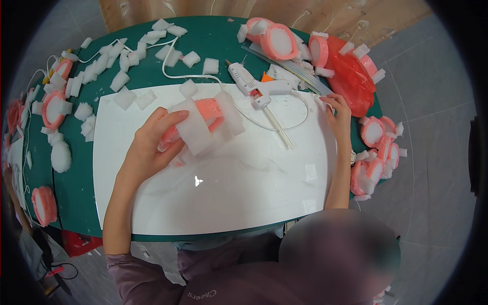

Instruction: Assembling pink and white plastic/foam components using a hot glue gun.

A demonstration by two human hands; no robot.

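Observation:
My left hand [158, 138] grips a pink foam ring [207, 108] with white foam blocks [194, 128] on its sides, held above a glossy white board [244, 203]. Fingers and thumb press on the nearer block and the pink rim. Near the board's far right corner is my right hand [339, 113], fingers curled together by the ends of clear glue sticks [300, 73]. What lies between its fingertips, if anything, is too small to make out. A white hot glue gun [256, 87] lies between the hands, a clear stick [277, 127] protruding from it.
Loose white foam blocks [120, 80] are scattered over the green table [76, 193] at the far left. Pink rings with white pieces [280, 41] lie at the back, and more pink rings [373, 131] sit at right. A red plastic bag [351, 76] bulges there. White cords [190, 77] cross the table.

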